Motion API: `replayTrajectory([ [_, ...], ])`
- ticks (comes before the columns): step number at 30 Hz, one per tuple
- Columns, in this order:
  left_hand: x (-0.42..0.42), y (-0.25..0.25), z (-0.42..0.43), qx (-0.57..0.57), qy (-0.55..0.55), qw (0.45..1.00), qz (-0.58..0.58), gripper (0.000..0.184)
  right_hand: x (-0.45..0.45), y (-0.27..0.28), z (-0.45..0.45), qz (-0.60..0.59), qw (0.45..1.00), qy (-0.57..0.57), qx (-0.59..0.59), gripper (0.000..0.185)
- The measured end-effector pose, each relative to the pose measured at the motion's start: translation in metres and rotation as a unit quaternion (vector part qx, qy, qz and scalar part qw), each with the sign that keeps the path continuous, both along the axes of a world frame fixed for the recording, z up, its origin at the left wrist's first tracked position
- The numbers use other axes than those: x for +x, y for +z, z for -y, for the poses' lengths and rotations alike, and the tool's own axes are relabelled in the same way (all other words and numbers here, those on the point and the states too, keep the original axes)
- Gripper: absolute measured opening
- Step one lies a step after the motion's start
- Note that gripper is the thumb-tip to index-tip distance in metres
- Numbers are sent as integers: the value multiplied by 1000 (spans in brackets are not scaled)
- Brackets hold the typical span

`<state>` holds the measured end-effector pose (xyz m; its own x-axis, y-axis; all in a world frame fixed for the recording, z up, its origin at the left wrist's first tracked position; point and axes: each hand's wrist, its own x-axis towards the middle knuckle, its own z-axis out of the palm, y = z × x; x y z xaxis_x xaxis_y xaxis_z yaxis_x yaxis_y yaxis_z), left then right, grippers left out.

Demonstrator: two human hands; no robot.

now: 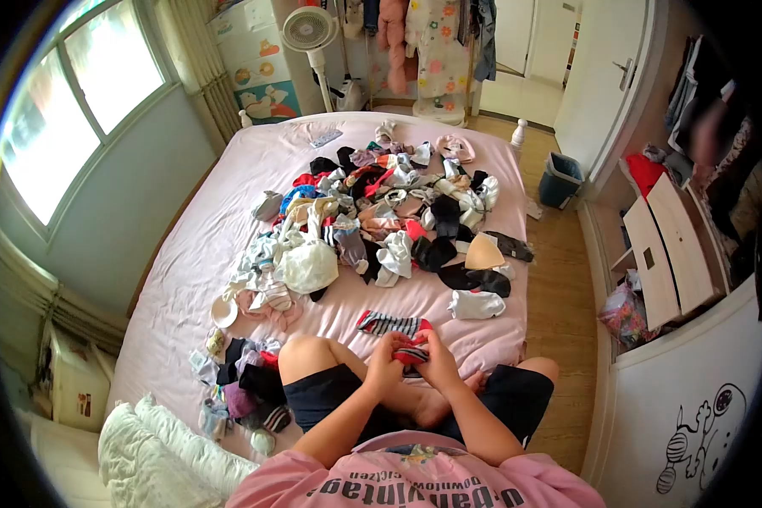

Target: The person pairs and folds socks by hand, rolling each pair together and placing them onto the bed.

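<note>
My left hand [386, 362] and my right hand [438, 362] meet in front of my crossed legs, fingers closed on a red, black and grey striped sock [411, 355] between them. Just beyond them a matching striped sock [389, 323] with a red end lies flat on the pink bed sheet [356, 303]. Farther out spreads a large heap of mixed socks and small clothes [381, 199]. A white sock [477, 305] rests at the heap's near right edge.
A smaller pile of socks [244, 381] is beside my knee at the left. White bedding [157, 449] lies at the lower left. Beyond the bed stand a fan [310, 30] and a bin [560, 179]. Drawers [673, 250] are at the right.
</note>
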<state>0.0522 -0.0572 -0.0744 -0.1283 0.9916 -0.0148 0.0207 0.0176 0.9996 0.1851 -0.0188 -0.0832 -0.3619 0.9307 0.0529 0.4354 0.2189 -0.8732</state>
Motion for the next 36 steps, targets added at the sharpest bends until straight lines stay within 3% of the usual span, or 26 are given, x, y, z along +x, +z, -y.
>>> replayTrajectory([
  [3,17,6,10,4,-56,989,137,40,2,-21,-10,46,997,-26,61,43],
  [5,24,15,20,-22,-96,978,184,40,8,-26,-13,25,999,-48,8,49],
  [6,23,23,23,-18,-95,989,111,42,10,-17,-11,14,999,-52,6,51],
  [7,19,29,21,-40,-82,995,-52,43,11,-13,-8,3,998,-57,4,53],
  [8,12,35,18,-60,-67,973,-212,44,11,-32,-6,-54,997,-39,41,61],
  [9,7,37,18,-77,-51,926,-366,46,7,-14,2,-56,997,-53,10,64],
  [11,-6,1,8,-90,1,917,-388,45,0,-4,16,-76,995,-51,28,65],
  [13,-11,-10,2,-109,24,920,-376,43,-9,-5,22,-188,981,24,-40,65],
  [15,-20,-38,-1,-90,26,967,-235,39,-15,-5,25,-366,911,82,-170,54],
  [16,-22,-48,-7,-48,31,992,-109,38,-12,-1,25,-391,889,81,-224,51],
  [17,-21,-59,-9,11,7,997,-77,32,-6,3,23,-415,864,81,-275,47],
  [18,-19,-53,-8,-78,-18,997,-12,32,-2,6,19,-436,835,80,-325,43],
  [19,-18,-45,-6,-168,-41,984,53,33,1,8,14,-449,835,67,-311,41],
  [22,-9,-30,2,-196,-55,923,327,43,4,11,2,-496,814,15,-303,34],
  [23,-5,-22,4,-215,-40,904,368,45,5,13,-1,-496,812,20,-307,35],
  [26,-9,23,14,-202,-209,863,415,42,4,31,-5,-475,815,51,-326,42],
  [28,-6,40,20,-244,-296,805,453,39,5,29,-5,-460,809,113,-349,46],
  [31,-3,24,25,-223,-467,685,513,55,-8,39,-2,-420,807,187,-371,53],
  [33,6,9,38,-226,-431,724,488,67,-13,37,1,-411,768,298,-389,53],
  [35,14,16,44,-222,-410,747,474,74,-14,39,1,-392,786,288,-381,49],
  [36,13,27,40,-202,-440,714,505,81,-15,33,-1,-401,790,266,-381,48],
])
